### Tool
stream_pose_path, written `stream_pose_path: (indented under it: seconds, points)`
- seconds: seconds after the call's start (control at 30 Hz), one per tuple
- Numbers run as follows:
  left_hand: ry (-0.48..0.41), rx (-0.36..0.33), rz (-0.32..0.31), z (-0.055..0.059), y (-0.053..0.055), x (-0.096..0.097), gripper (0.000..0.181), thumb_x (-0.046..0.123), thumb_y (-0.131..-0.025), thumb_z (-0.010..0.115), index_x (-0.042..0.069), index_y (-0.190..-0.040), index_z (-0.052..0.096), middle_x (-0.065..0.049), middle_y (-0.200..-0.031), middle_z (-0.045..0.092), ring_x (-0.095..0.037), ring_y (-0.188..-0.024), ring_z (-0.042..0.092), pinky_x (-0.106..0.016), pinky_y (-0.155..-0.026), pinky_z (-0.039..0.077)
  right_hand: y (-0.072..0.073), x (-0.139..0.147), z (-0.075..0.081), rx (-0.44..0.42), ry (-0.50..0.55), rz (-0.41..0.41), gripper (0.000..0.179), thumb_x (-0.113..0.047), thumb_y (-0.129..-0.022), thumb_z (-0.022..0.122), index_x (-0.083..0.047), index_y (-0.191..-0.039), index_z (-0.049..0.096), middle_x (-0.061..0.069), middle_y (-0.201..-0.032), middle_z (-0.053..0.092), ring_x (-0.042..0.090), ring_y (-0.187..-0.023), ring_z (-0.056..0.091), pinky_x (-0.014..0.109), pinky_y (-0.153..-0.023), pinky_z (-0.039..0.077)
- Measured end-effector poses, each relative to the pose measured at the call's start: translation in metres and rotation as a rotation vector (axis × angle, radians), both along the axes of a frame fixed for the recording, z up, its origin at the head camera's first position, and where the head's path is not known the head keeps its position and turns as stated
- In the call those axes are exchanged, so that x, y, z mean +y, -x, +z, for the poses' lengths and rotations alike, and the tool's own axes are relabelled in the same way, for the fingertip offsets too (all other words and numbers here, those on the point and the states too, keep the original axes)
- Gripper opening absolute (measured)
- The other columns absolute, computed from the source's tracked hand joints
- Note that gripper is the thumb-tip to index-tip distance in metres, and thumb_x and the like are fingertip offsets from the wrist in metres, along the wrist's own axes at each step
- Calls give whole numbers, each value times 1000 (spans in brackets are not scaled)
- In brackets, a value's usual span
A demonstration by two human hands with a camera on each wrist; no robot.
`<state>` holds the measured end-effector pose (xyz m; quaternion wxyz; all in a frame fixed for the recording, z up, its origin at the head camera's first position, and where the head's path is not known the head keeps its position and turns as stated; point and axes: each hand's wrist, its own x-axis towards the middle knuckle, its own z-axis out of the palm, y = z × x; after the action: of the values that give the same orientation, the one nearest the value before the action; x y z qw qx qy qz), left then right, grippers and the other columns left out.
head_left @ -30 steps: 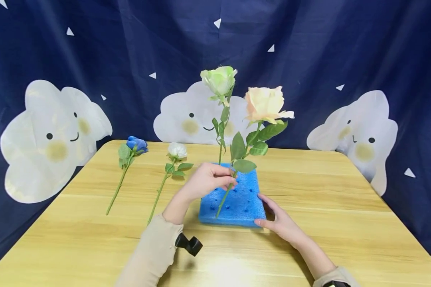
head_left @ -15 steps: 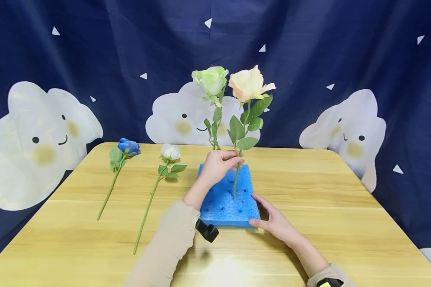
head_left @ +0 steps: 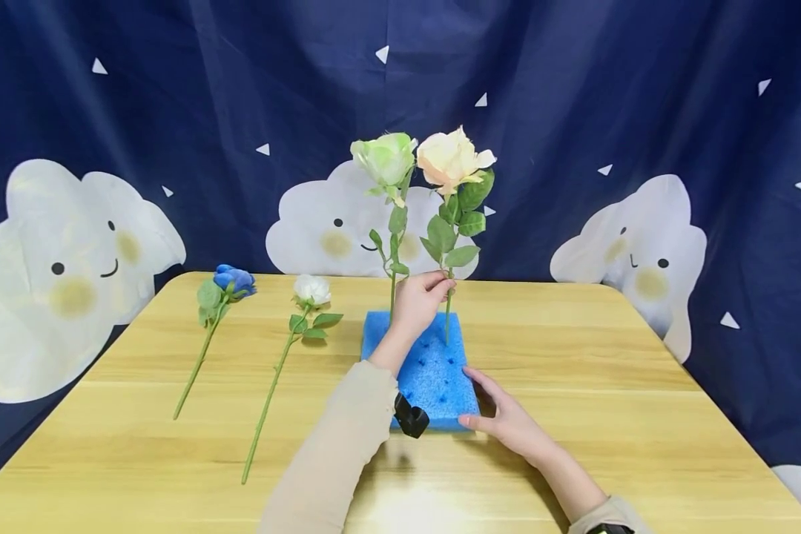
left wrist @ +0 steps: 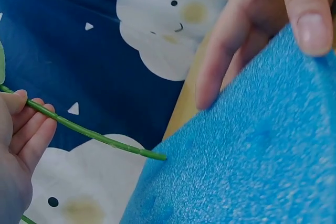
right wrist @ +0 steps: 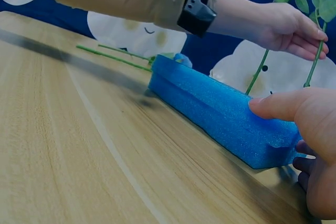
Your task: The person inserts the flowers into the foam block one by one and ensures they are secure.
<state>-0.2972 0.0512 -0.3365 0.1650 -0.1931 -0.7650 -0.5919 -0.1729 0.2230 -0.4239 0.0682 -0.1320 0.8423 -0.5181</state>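
My left hand (head_left: 419, 302) pinches the green stem of a peach rose (head_left: 449, 165) between thumb and fingers and holds it upright. In the left wrist view the lower tip of this stem (left wrist: 100, 137) meets the top of a blue foam block (left wrist: 252, 161) near its far edge. A pale green rose (head_left: 384, 162) stands in the block just left of the peach one, its stem base hidden behind my left hand. My right hand (head_left: 510, 424) grips the block's near right corner, thumb on the front edge and fingers along the side. Several small holes dot the foam.
On the wooden table (head_left: 561, 341), left of the block, lie a white rose (head_left: 312, 290) and, farther left, a blue rose (head_left: 234, 282), stems toward me. A dark blue curtain (head_left: 320, 74) with clouds hangs behind the table.
The left hand has carried the peach rose away from me, from over the block's front to its back part, and turned it more upright. The right hand keeps its hold on the corner.
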Motion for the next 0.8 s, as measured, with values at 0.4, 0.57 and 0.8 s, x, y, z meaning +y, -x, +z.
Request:
stream_pose_path:
  seconds: [0.4, 0.57, 0.8]
  points:
    - [102, 116, 57, 4, 11, 4, 14, 18, -89, 63, 10, -85, 74, 0, -74, 70, -8, -57, 54, -20, -52, 42, 0, 0, 0, 4, -10, -10, 76, -26, -81, 72, -14, -144, 32, 16, -149, 25, 38, -135, 21, 59, -107, 12]
    - [98, 90, 67, 3, 11, 5, 15, 17, -89, 63, 7, -88, 74, -2, -78, 70, -11, -61, 57, -21, -54, 44, 0, 0, -1, 9, -14, -6, 77, -27, -82, 72, -13, -145, 31, 17, -149, 26, 37, -135, 21, 58, -108, 13]
    - [107, 66, 66, 1, 12, 5, 16, 17, -89, 63, 7, -95, 74, -4, -86, 71, -14, -73, 65, -22, -60, 49, 1, 0, -1, 25, -16, -9, 77, -27, -81, 72, -12, -145, 31, 17, -149, 26, 38, -135, 21, 58, -108, 13]
